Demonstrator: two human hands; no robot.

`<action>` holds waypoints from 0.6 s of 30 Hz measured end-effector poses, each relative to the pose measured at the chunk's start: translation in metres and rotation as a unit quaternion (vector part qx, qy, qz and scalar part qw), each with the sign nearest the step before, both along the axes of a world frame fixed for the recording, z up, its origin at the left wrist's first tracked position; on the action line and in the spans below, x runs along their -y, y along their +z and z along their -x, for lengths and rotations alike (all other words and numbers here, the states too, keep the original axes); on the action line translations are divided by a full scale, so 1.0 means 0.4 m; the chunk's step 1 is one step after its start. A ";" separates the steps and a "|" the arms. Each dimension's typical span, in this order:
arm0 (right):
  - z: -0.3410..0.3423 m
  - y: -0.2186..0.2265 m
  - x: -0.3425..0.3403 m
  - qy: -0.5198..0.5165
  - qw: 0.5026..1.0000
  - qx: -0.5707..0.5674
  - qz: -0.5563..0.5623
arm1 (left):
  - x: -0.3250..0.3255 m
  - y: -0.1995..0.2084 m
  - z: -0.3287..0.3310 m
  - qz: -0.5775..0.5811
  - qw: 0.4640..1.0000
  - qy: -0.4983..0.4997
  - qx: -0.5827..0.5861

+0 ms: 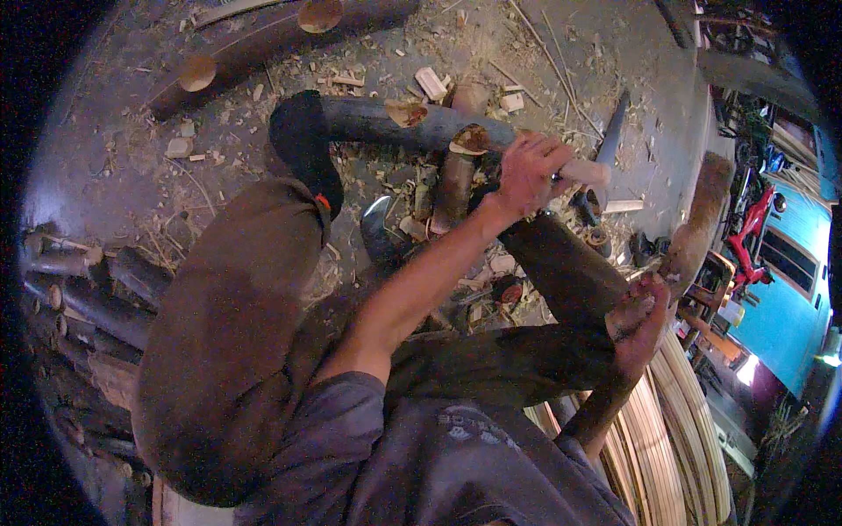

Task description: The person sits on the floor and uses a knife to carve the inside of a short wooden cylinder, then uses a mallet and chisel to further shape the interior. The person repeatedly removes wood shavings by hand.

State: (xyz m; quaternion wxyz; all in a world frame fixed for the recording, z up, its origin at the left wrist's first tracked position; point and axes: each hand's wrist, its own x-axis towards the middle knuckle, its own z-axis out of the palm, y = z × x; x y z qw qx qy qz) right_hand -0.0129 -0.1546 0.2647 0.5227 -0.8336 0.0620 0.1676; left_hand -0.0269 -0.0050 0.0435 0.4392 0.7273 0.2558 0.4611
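Observation:
My left hand point(531, 175) is closed at the right end of a dark round log point(368, 121) with pale notches cut into it. Past the fist sticks out a pale, smooth wooden end point(586, 172); I cannot tell whether it belongs to the log or is a separate piece. A second, shorter log point(453, 188) lies crosswise under the first. My right hand point(640, 320) is palm up beside my right knee, its fingers slightly bent and apart, with nothing visible in it. Close to its fingertips is a thick brown timber point(709, 206).
Wood chips point(431, 83) litter the floor. Another notched log point(254, 57) lies at the far left, and dark logs point(105, 298) are stacked at left. A grey tapered blade-like piece point(617, 127) stands beyond my left hand. Pale wooden strips point(671, 430) curve at my right.

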 end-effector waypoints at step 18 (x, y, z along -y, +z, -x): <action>-0.003 -0.063 -0.074 0.074 0.981 0.104 0.145 | -0.022 -0.100 -0.032 0.071 0.992 -0.065 -0.075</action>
